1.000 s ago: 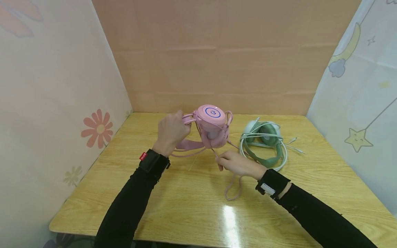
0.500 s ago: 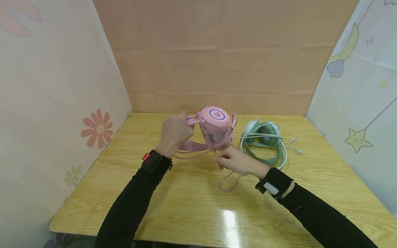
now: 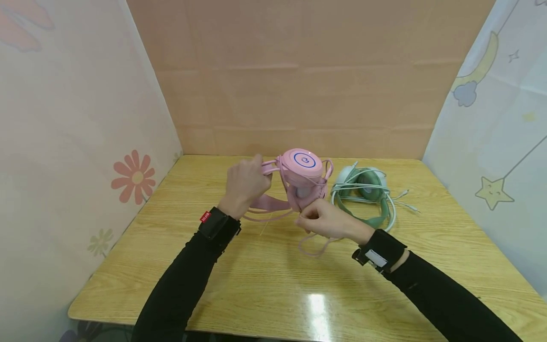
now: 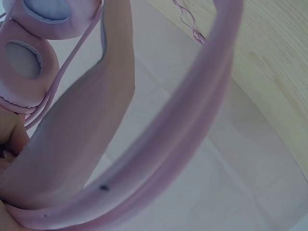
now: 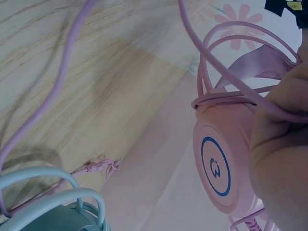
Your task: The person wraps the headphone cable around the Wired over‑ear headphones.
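Note:
My left hand (image 3: 247, 183) grips a pair of pink headphones (image 3: 301, 164) by its band, holding it over the table. A blue ring and logo mark the upper ear cup. Pink cable is wound around the cups. In the left wrist view the wide headband (image 4: 91, 106), twin tubes (image 4: 159, 139) and grey-lined ear cushions (image 4: 29, 72) show. Just below the lower cup, my right hand (image 3: 326, 219) pinches the pink cable (image 5: 231, 79) between thumb and fingers. A loop of it hangs under that hand. The right hand's fingertips are partly hidden in the right wrist view.
Green and white headphones (image 3: 363, 192) lie on the wooden table (image 3: 239, 285) just right of my right hand, wrapped in pale cable whose plugs (image 3: 406, 202) point right. A brown backdrop (image 3: 299, 80) stands behind the table, with patterned sheets at both sides.
The pink headphones and left hand have shifted a little right and down. The right hand now sits close against the lower cup, and the hanging cable loop has moved left and up.

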`<state>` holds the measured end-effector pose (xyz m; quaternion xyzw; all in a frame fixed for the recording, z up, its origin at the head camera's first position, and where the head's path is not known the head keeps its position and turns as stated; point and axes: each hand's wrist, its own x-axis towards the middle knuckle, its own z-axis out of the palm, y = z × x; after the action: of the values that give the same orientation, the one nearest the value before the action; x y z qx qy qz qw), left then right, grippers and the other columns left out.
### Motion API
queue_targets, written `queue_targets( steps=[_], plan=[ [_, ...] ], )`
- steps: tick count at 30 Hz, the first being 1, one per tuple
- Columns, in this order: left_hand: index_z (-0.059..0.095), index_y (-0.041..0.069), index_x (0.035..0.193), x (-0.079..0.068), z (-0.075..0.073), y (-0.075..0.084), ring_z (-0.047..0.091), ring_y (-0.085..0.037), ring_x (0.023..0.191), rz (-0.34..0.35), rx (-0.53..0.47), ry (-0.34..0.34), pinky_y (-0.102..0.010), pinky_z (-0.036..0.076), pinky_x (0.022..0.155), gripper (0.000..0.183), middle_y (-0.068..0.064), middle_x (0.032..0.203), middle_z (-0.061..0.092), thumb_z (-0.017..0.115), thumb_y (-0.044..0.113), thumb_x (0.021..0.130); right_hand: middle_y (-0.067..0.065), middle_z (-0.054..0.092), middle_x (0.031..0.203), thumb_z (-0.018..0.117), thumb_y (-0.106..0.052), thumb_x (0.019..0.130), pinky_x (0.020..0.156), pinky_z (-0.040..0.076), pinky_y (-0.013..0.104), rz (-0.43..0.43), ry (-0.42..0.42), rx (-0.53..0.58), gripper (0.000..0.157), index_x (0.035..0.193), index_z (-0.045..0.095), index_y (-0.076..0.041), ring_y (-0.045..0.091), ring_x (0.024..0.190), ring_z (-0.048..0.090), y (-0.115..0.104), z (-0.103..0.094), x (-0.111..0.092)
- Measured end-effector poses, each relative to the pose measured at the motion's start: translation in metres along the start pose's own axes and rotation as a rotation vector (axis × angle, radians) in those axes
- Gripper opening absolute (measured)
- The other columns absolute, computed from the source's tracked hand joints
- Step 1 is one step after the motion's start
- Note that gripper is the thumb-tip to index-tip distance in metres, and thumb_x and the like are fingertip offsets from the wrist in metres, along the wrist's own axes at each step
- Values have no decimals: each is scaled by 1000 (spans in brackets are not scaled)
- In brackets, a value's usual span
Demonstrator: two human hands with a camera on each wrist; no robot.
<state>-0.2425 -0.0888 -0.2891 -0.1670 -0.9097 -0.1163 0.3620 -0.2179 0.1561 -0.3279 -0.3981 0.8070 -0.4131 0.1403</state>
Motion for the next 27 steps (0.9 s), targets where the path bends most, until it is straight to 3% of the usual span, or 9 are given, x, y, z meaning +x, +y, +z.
queue_targets(
  steps=[8, 14, 19, 27],
  plan=[
    [46, 9, 68, 0, 2, 4, 27, -11, 43, 1, 4, 3, -27, 23, 41, 26, 3, 54, 29, 68, 12, 83, -8, 39, 50, 59, -15, 98, 43, 29, 22, -15, 27, 67, 34, 64, 59, -11, 3, 40, 33, -15, -8, -4],
    [48, 8, 69, -1, 2, 8, 27, -11, 45, -8, -7, -20, -28, 24, 41, 22, 4, 56, 28, 67, 10, 79, -6, 46, 55, 63, -17, 97, 46, 26, 24, -32, 69, 64, 35, 63, 58, -9, 4, 47, 31, -30, -14, 0],
    [49, 8, 70, -1, 2, 11, 27, -11, 45, -1, -25, -31, -27, 23, 41, 22, 4, 56, 28, 68, 10, 81, -6, 44, 56, 60, -16, 96, 46, 27, 24, -48, -5, 31, 30, 69, 63, -4, 5, 48, 33, -40, -19, 1],
    [48, 9, 69, -1, 0, 19, 25, -10, 44, 42, 0, -64, -26, 21, 42, 24, 4, 56, 28, 69, 9, 81, -6, 40, 52, 56, -16, 97, 44, 29, 23, -34, -103, 34, 27, 74, 67, -6, 6, 45, 37, -50, -28, 3]
  ],
)
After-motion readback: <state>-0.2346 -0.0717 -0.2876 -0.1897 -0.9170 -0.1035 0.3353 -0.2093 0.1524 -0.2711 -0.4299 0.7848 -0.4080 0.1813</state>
